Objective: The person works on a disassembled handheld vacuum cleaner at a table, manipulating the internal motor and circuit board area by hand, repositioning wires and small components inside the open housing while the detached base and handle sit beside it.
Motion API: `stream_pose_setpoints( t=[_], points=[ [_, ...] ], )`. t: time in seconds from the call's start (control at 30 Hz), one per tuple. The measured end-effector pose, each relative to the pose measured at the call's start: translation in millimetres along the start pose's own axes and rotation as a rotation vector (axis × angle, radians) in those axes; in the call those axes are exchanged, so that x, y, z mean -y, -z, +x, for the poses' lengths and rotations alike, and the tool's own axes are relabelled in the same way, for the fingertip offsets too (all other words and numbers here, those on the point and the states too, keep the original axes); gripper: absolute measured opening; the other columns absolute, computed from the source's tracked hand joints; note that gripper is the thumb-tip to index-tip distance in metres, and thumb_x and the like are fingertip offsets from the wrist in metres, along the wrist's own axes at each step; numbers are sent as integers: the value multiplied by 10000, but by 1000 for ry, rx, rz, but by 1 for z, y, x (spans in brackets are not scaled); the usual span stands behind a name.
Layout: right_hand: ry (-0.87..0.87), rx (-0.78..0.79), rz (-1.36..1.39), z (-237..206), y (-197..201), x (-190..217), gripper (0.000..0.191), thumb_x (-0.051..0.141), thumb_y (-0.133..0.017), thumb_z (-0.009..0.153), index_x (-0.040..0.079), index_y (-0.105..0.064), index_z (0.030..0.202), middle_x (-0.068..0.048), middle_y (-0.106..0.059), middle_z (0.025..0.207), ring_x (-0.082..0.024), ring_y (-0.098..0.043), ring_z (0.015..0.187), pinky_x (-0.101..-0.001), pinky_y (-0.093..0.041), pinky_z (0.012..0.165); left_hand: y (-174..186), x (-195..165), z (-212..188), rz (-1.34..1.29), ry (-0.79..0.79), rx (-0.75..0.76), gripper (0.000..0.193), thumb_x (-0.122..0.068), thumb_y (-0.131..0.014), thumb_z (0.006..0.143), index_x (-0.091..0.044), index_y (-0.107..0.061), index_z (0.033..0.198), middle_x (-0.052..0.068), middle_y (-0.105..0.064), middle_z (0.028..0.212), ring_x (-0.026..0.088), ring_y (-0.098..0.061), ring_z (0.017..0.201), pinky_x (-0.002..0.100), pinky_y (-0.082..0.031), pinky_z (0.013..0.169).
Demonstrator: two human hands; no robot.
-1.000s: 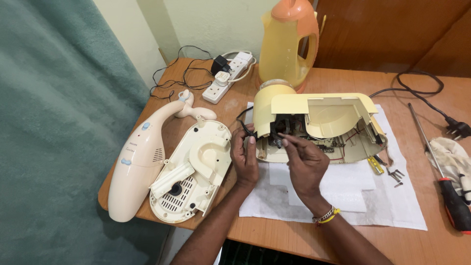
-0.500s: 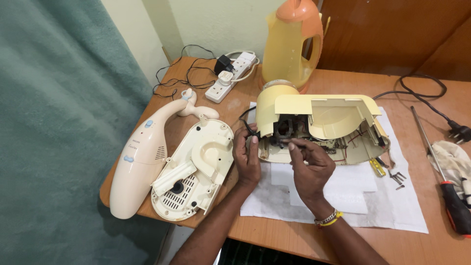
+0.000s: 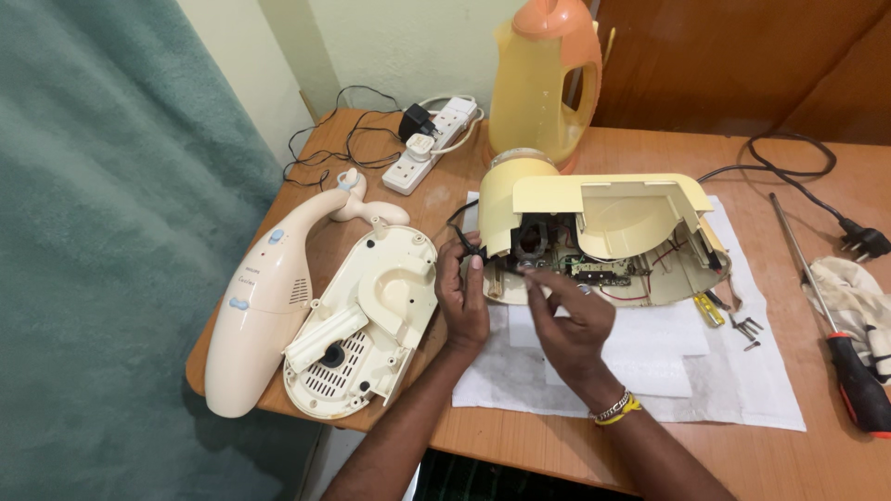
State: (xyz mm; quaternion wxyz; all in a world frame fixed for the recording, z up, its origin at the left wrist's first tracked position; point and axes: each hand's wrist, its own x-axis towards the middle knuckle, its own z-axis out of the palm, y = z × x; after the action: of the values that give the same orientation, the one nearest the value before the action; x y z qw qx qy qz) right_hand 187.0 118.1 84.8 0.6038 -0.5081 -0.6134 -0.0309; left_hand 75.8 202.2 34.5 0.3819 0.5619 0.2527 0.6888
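An opened cream-yellow appliance body (image 3: 613, 218) lies on a white cloth (image 3: 733, 390), its motor and wiring exposed. My left hand (image 3: 461, 295) rests at its left end, fingertips pinching a black wire (image 3: 464, 239) by the casing. My right hand (image 3: 568, 320) reaches into the open underside, index finger and thumb touching a small part near the motor (image 3: 531, 243). Whether the right fingers grip anything is unclear.
A cream handheld vacuum shell (image 3: 269, 297) and its inner half (image 3: 367, 320) lie at left. A power strip (image 3: 432, 144) and orange-yellow jug (image 3: 543, 79) stand behind. Loose screws (image 3: 745, 327), a red-handled screwdriver (image 3: 835, 325), a rag (image 3: 858, 297) and a plug (image 3: 868, 243) are at right.
Both hands stay at the appliance's open side; the right fingers have shifted slightly near the motor. The view has drifted a little.
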Motion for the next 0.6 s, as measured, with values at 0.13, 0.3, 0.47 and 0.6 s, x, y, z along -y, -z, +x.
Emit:
stream_pose_setpoints(
  t=[0.13, 0.3, 0.47, 0.6],
  points=[
    [71, 77, -78, 1, 2, -1, 171, -1, -802, 876, 63, -775, 1033, -63, -799, 984, -61, -632, 559, -220, -449, 483, 3, 1, -1, -66, -28, -7, 347, -224, -405, 1101, 37, -611, 1200, 159, -626, 1288, 256, -584, 1247, 375, -431, 1130],
    [80, 42, -43, 0, -2, 3, 150, 19, -779, 912, 90, -763, 1043, -65, -800, 1027, -66, -655, 574, -215, -468, 496, 6, -1, 0, -22, -68, 3, 475, -323, -329, 1125, 52, -612, 1201, 183, -641, 1285, 290, -598, 1249, 397, -429, 1141],
    [228, 128, -134, 3, 0, 7, 133, 57, -771, 900, 125, -762, 1014, -28, -788, 1019, -96, -685, 649, -235, -507, 581, 6, -3, 1, -6, -45, 3, 522, -356, -308, 1110, 59, -603, 1226, 185, -638, 1284, 290, -600, 1244, 398, -434, 1132],
    [107, 74, -202, 2, 0, 4, 121, 43, -810, 867, 96, -795, 974, -54, -796, 945, -108, -629, 507, -259, -459, 479, 7, -3, -1, -11, -34, -4, 533, -374, -318, 1105, 62, -604, 1218, 188, -640, 1273, 294, -602, 1232, 397, -438, 1123]
  ],
)
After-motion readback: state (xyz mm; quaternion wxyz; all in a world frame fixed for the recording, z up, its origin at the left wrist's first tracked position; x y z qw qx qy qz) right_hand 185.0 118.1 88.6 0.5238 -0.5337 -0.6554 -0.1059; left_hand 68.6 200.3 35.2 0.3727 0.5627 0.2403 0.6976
